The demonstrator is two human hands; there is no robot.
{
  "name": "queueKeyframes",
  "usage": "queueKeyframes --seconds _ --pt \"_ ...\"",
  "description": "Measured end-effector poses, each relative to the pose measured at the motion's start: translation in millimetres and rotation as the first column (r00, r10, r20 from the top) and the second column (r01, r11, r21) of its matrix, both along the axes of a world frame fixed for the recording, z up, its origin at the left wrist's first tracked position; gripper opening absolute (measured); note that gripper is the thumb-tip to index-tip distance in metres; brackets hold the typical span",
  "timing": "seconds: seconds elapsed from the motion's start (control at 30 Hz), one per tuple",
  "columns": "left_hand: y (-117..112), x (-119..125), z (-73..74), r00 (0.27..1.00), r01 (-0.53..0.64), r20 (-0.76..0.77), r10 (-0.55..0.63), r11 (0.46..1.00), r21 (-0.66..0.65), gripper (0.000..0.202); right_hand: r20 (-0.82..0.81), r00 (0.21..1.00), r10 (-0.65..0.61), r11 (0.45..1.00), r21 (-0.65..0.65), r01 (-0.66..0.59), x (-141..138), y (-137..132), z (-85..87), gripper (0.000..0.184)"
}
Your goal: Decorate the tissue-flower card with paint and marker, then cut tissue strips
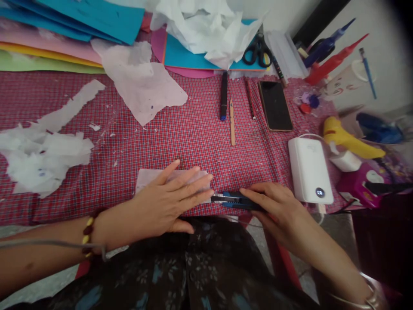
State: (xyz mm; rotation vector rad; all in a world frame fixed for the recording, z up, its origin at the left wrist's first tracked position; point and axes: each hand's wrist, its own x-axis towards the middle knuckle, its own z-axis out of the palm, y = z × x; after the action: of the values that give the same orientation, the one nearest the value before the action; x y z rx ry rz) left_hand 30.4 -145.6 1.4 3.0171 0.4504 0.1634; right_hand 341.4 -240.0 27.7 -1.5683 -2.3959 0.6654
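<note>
My left hand (164, 200) lies flat with its fingers spread over a folded piece of thin white paper (146, 176) at the front edge of the table. Much of that paper is hidden under the hand. In my right hand (277, 206) is a blue and black box cutter (235, 200), held low along the table edge. Its blade points left, and the tip reaches the fingertips of my left hand beside the paper's right end. Whether the blade touches the paper, I cannot tell.
On the red checked tablecloth (193, 137) lie torn white paper (48, 155), a marker (223, 97), a wooden stick (232, 122) and a phone (275, 105). A white power bank (310, 170) and a yellow glue gun (351, 140) sit right. Scissors (258, 51) and coloured sheets (80, 21) lie behind.
</note>
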Motion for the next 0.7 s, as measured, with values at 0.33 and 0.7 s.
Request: queueKeyframes --seconds 0.33,0.7 --pt "27 19 10.4 0.998 -0.061 0.018 0.067 0.972 -0.226 0.045 0.012 1.000 -0.005 0.999 -0.052 0.006 2 2 1.0 0.047" --pt "42 55 7.5 0.997 -0.079 -0.035 0.075 0.984 -0.161 0.049 0.025 1.000 -0.018 0.999 -0.051 0.019 -1 1 6.7 0.044"
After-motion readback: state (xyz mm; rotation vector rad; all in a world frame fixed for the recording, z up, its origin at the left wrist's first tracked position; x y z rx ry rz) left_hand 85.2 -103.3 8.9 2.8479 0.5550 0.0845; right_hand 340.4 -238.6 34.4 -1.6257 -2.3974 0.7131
